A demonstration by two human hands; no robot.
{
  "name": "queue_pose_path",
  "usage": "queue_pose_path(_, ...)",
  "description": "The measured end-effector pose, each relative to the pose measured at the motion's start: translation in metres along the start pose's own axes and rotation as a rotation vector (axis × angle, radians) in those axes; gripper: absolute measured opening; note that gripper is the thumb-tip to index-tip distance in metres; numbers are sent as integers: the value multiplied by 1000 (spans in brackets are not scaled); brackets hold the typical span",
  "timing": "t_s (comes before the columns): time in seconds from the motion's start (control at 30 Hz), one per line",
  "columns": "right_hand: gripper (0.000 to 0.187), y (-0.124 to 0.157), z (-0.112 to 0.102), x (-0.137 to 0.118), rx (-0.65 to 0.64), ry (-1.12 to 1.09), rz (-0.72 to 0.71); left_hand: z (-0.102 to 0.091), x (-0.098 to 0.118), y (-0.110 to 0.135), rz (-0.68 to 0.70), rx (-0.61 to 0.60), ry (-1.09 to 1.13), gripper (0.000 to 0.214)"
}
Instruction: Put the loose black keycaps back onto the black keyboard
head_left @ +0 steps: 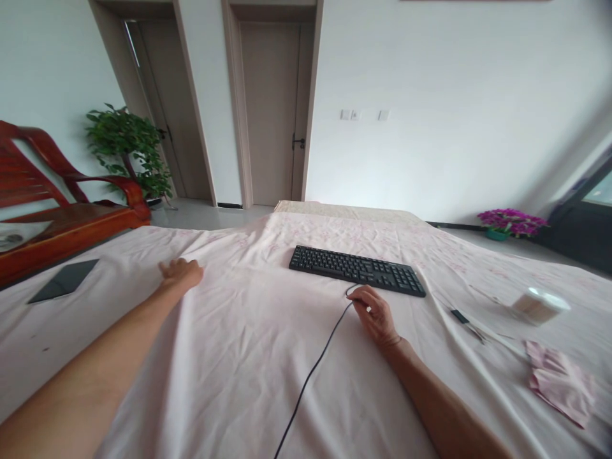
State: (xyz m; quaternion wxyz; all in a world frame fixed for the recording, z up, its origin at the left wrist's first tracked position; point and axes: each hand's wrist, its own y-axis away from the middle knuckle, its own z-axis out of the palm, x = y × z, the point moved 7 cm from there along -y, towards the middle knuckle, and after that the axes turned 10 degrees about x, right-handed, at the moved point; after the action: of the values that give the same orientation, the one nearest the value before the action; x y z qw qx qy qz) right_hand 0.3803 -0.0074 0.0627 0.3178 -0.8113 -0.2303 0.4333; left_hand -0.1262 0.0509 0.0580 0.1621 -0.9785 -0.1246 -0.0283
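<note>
My right hand (pixel 375 313) pinches a thin black cable (pixel 313 370) just below a black keyboard (pixel 356 269). From my fingers the cable runs down and left to the bottom edge of the view, with a small loop by the keyboard's near edge. The keyboard lies slightly slanted on a pale pink cloth (pixel 248 357). Off to the left, my left hand (pixel 182 273) rests on the same cloth, fingers apart and holding nothing. Nearest to that hand is a flat dark panel (pixel 64 280) farther left.
On the right lie a small black-ended tool (pixel 459 316), a clear-wrapped cylindrical pack (pixel 541 306) and a folded pink cloth (pixel 561 381). A red wooden bench (pixel 71 236) stands left, near a leafy plant (pixel 127 143). Purple flowers (pixel 511 222) sit behind at right.
</note>
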Motion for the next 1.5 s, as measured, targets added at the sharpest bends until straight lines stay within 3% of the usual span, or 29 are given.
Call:
queue_pose_path(0.03,23,1,2,-2,-29,8,-13,2,15,-2,-29,20,-22,42)
queue_pose_path(0.1,26,3,7,-5,-100,37,-39,8,68,3,12,64,-25,43)
queue_pose_path(0.2,31,6,15,-8,-201,91,-82,8,174,39,344,190,155,48)
queue_pose_path(0.27,33,8,18,-9,-233,120,-99,6,232,79,601,182,318,48)
queue_pose_path(0.33,35,8,17,-9,-234,135,-97,8,267,117,807,88,415,54)
queue_pose_path(0.4,37,7,16,-8,-232,139,-82,15,280,143,1027,-64,446,65)
queue_pose_path(0.47,38,7,16,-7,-239,143,-75,26,266,134,1046,-150,404,68)
queue_pose_path(0.5,39,8,17,-6,-243,151,-72,34,251,117,965,-154,356,66)
queue_pose_path(0.6,39,8,20,-5,-262,184,-74,56,181,44,509,-62,163,61)
queue_pose_path(0.67,40,8,23,-5,-279,201,-82,70,136,10,238,-10,49,61)
queue_pose_path(0.77,44,7,26,-8,-302,217,-96,83,107,-7,100,44,-19,62)
queue_pose_path(1.0,57,7,28,-11,-312,262,-102,84,110,-1,205,94,4,54)
queue_pose_path(1.27,50,1,17,14,-162,479,81,88,107,-5,199,87,3,53)
queue_pose_path(1.5,45,1,16,22,-201,518,149,83,110,-3,212,121,14,53)
